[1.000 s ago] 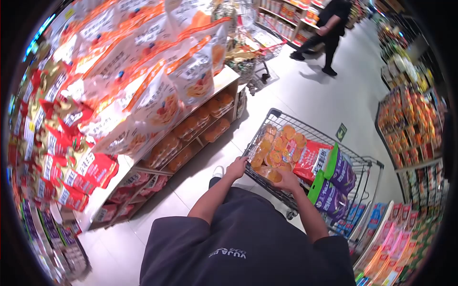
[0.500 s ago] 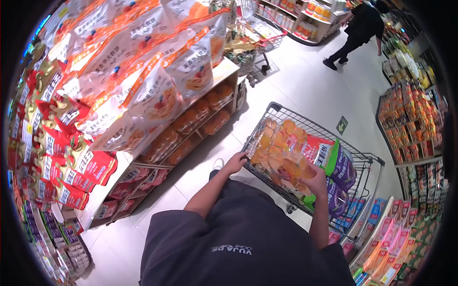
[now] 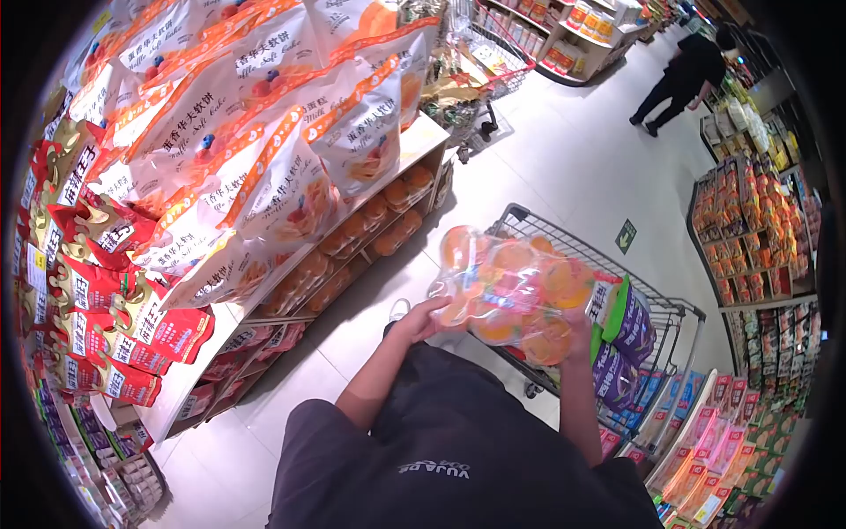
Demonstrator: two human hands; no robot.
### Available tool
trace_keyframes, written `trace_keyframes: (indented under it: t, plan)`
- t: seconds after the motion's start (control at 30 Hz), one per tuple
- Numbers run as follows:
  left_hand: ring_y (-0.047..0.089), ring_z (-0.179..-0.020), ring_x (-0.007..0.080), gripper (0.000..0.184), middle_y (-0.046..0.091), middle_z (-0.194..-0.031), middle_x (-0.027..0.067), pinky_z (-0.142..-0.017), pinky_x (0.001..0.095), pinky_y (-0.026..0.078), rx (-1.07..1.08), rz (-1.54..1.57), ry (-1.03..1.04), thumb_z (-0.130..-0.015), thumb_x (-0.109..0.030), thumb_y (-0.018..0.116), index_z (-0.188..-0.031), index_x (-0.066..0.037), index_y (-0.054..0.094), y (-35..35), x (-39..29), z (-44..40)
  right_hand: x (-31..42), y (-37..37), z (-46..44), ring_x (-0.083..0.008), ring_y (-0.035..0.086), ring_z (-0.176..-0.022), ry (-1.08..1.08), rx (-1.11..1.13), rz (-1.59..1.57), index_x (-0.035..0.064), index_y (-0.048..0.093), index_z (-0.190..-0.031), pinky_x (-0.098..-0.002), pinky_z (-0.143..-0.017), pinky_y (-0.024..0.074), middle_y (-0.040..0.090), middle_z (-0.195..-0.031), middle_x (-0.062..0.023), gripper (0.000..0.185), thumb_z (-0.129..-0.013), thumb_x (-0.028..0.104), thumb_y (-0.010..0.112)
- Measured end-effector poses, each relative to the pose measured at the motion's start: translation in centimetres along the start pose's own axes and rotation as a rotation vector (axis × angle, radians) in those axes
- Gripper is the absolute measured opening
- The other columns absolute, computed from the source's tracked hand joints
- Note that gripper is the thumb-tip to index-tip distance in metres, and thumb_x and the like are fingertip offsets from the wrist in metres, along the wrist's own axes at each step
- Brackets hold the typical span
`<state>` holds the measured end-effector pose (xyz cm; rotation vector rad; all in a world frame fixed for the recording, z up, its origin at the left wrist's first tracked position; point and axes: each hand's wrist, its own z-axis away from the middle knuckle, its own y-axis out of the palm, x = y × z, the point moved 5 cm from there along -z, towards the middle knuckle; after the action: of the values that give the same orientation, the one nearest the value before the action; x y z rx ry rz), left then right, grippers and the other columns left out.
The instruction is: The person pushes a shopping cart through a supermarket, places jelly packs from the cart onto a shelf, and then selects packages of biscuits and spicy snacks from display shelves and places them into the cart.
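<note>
A clear-wrapped pack of round orange cups (image 3: 511,291) is held up between both hands, over the near left side of a shopping cart (image 3: 674,309). My left hand (image 3: 421,319) grips the pack's left end, the fingers closed on the wrapping. At the opposite end my right hand (image 3: 580,333) holds it, its fingers partly hidden by the pack. Purple and green bags (image 3: 630,326) lie in the cart beside the pack, and more orange cups (image 3: 568,249) show behind it.
On the left, a shelf unit (image 3: 225,339) carries large white-and-orange cake bags (image 3: 282,185) and red snack bags (image 3: 181,331). Snack racks (image 3: 749,229) line the right side. A person in black (image 3: 683,79) is in the aisle. Another cart (image 3: 493,57) stands beyond the shelf.
The pack has come up out of the cart and turned broadside. My left hand has moved from the cart's rim to the pack. The person in black has shifted slightly.
</note>
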<state>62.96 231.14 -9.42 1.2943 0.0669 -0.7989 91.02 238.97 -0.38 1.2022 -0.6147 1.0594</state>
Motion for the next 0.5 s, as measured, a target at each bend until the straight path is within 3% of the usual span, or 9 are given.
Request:
trace_keyframes:
  t: [0.03, 0.07, 0.13, 0.3, 0.37, 0.5]
  plan:
    - [0.051, -0.117, 0.031, 0.062, 0.05, -0.131, 0.0146, -0.098, 0.051, 0.041, 0.032, 0.215, 0.022, -0.086, -0.037, 0.054, -0.136, -0.002, 0.038, 0.2, -0.6, 1.0, -1.6, 0.8, -1.3, -0.0242, 0.064, -0.088, 0.144, 0.092, -0.127, -0.0025, 0.045, -0.121, -0.0358, -0.077, 0.0552, 0.058, -0.107, -0.012, 0.05, -0.076, 0.015, 0.059]
    - [0.051, -0.117, 0.031, 0.062, 0.05, -0.131, 0.0146, -0.098, 0.051, 0.041, 0.034, 0.225, 0.034, -0.086, -0.037, 0.054, -0.136, -0.002, 0.038, 0.0, -1.0, 1.6, -1.5, 3.1, -1.9, -0.0242, 0.064, -0.088, 0.148, 0.1, -0.115, -0.0025, 0.045, -0.121, -0.0358, -0.077, 0.0552, 0.058, -0.107, -0.012, 0.05, -0.076, 0.015, 0.059]
    - [0.053, -0.115, 0.0323, 0.057, 0.051, -0.13, 0.0161, -0.095, 0.0502, 0.045, -0.175, 0.352, 0.17, -0.085, -0.032, 0.052, -0.133, -0.003, 0.041, -2.2, -2.1, 3.1, -2.0, 10.1, -2.4, -0.0185, 0.061, -0.086, 0.279, 0.031, 0.075, -0.0012, 0.049, -0.119, -0.0302, -0.078, 0.0504, 0.06, -0.1, -0.0065, 0.039, -0.082, 0.009, 0.056]
    - [0.054, -0.113, 0.0332, 0.054, 0.052, -0.126, 0.0167, -0.093, 0.0501, 0.047, -0.351, 0.498, 0.294, -0.084, -0.027, 0.052, -0.132, -0.003, 0.041, -10.2, -1.6, 5.9, -10.4, 15.3, -10.1, -0.0171, 0.061, -0.091, 0.469, 0.187, 0.302, -0.0009, 0.049, -0.125, -0.0301, -0.082, 0.0493, 0.06, -0.108, -0.0073, 0.045, -0.082, 0.009, 0.058]
    - [0.054, -0.112, 0.0337, 0.053, 0.053, -0.125, 0.017, -0.093, 0.0503, 0.047, -0.396, 0.528, 0.323, -0.084, -0.024, 0.052, -0.131, -0.003, 0.04, -13.3, -2.8, 6.2, -14.7, 16.1, -13.6, -0.0173, 0.059, -0.1, 0.426, 0.423, 0.825, 0.0, 0.052, -0.121, -0.0311, -0.084, 0.0491, 0.062, -0.106, -0.0085, 0.039, -0.083, 0.007, 0.056]
    - [0.055, -0.111, 0.0333, 0.047, 0.055, -0.122, 0.0148, -0.093, 0.0532, 0.046, -0.608, 0.563, 0.393, -0.081, -0.013, 0.053, -0.126, -0.004, 0.044, -19.8, -5.6, 6.1, -22.4, 19.1, -18.8, -0.0155, 0.059, -0.098, 0.556, 0.329, 0.664, 0.0007, 0.054, -0.12, -0.0294, -0.084, 0.0484, 0.062, -0.107, -0.0072, 0.036, -0.086, 0.01, 0.06]
